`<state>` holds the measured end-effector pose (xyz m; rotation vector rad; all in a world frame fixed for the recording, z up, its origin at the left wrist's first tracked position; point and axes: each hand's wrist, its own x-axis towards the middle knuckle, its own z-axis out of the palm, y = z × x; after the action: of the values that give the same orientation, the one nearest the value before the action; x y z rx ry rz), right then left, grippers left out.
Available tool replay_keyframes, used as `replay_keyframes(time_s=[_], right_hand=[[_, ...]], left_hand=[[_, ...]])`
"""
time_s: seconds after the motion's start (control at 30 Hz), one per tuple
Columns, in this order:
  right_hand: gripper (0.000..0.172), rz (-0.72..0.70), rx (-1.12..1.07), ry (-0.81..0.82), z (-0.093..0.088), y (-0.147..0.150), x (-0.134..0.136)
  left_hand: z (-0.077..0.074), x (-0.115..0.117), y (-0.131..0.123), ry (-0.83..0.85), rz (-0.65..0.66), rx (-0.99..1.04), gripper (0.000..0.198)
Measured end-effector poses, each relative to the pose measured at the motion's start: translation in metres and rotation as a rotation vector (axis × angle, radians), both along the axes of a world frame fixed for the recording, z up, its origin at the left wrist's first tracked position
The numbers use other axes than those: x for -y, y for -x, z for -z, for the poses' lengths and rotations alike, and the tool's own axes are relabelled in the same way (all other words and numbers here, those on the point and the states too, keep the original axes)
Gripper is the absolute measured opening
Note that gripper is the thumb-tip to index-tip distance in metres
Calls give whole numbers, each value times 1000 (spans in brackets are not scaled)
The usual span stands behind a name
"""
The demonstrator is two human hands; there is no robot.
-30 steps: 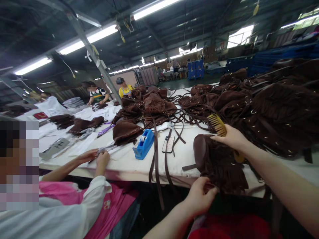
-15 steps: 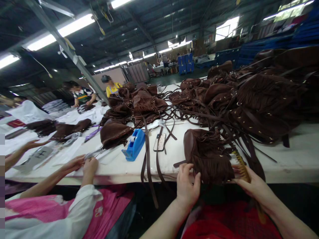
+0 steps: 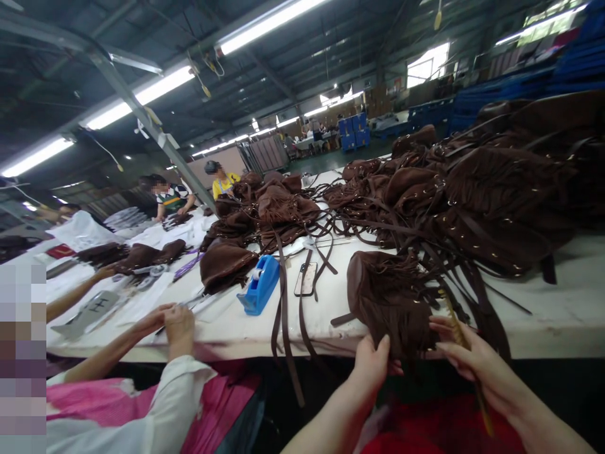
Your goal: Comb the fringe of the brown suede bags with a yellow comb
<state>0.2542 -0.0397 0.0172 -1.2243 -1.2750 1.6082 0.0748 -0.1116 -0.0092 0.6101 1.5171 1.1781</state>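
A dark brown fringed bag lies at the front edge of the table, its fringe hanging toward me. My left hand is closed on the bag's lower left edge, thumb on top and fingertips partly hidden under it. In my right hand is a yellow comb, held upright at the bag's right side with its teeth toward the fringe. The fingers of that hand reach to the fringe's right edge.
Heaps of brown bags with long straps cover the table's far side. A blue tape dispenser and a phone lie left of the bag. Close on my left, a co-worker's hands work at the table edge.
My left hand has shifted from above the fringe down to the bag's lower left edge and closed there. The comb stays in my right hand. The view has tilted slightly.
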Motion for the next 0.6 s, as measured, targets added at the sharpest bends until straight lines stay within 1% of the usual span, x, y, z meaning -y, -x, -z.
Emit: replay_keyframes(time_s=[0.13,0.3,0.37,0.43,0.53,0.6], right_hand=[[59,25,-39,-15,-1,0,4],[60,-72,-16,25,1,1,4],[61,-70,-29,29,1,1,3],[61,-84,4,31,3,-1,3],[59,-179,55,59,5,-4,5],[64,-279,19,112,5,-4,6]], left_hand=[[1,2,-5,5,72,5,51],[3,0,-9,37,172,-24,29],[1,-2,-11,47,196,-16,26],[-2,-2,-12,49,214,-12,27],[-8,-1,-11,59,253,-40,29],[-10,1,-11,71,295,-67,30]])
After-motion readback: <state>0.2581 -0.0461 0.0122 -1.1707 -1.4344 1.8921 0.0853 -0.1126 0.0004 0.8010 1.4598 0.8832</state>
